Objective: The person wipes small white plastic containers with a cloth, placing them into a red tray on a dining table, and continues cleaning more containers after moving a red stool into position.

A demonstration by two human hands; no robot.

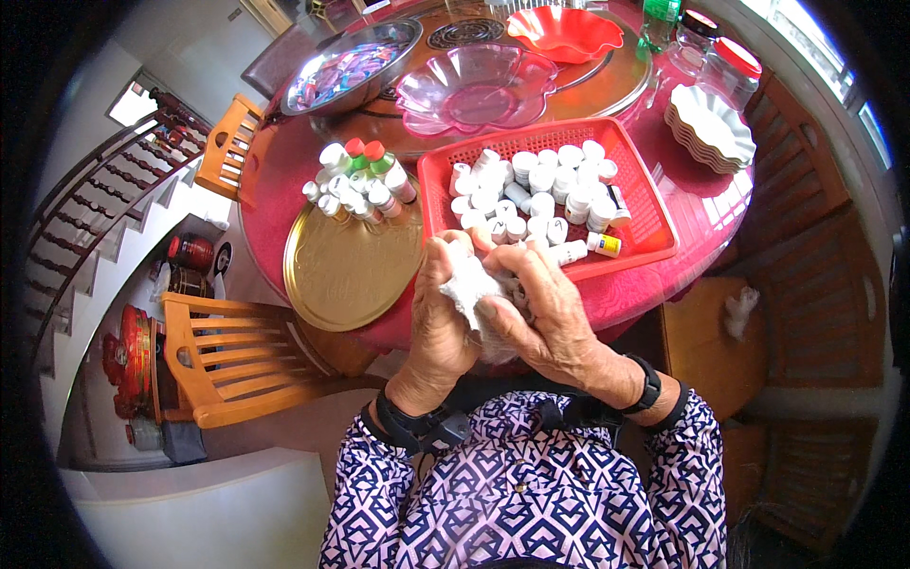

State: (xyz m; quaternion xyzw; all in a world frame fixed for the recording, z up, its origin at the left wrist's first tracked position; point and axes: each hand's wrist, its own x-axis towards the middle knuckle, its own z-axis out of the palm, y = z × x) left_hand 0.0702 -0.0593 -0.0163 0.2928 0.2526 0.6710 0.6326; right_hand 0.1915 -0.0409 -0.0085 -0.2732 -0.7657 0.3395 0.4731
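My left hand (442, 313) and my right hand (544, 306) both grip a white cloth (473, 284) at the near edge of a red plastic basket (657, 213). The cloth is bunched between my fingers; whether it wraps something cannot be seen. In the basket lie several white plastic bottles (542, 178) with white caps, and one small bottle with a yellow label (604, 245). Left of the basket, on a round gold metal tray (348, 270), stands a group of small bottles (384, 195), most white-capped, two with red caps (374, 150).
Farther back are a pink scalloped bowl (480, 92), a red bowl (565, 35) and a metal basin of wrapped pieces (348, 67). Stacked white fluted dishes (709, 128) and red-lidded jars (736, 60) stand at right. Wooden chairs (234, 355) flank the round table.
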